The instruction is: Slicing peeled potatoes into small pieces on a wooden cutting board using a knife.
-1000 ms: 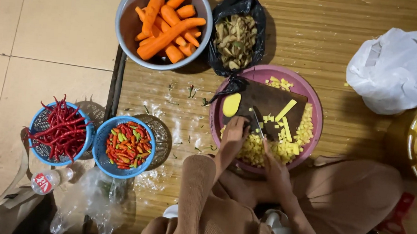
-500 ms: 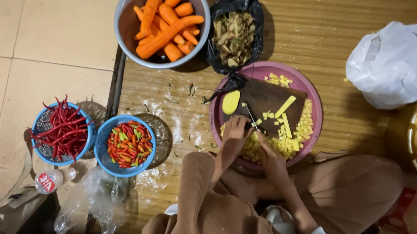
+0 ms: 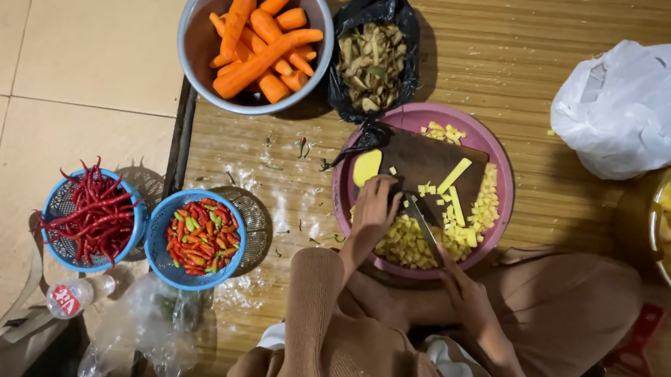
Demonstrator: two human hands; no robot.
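- Left hand (image 3: 374,207) reaches far from a bent, sleeved arm, palm down, fingers (image 3: 383,185) curled and pressed together.
- Right hand (image 3: 466,296) sits nearer, to the right, fist closed, wrist bare.

The person wears a long-sleeved brown top; its left sleeve (image 3: 320,290) is ribbed, over brown trousers (image 3: 571,307).

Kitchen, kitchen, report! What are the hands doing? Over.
Left hand pressing yellow pieces on the dark cutting board. Right hand gripping knife, blade down. Diced cubes crowd the pink tray.
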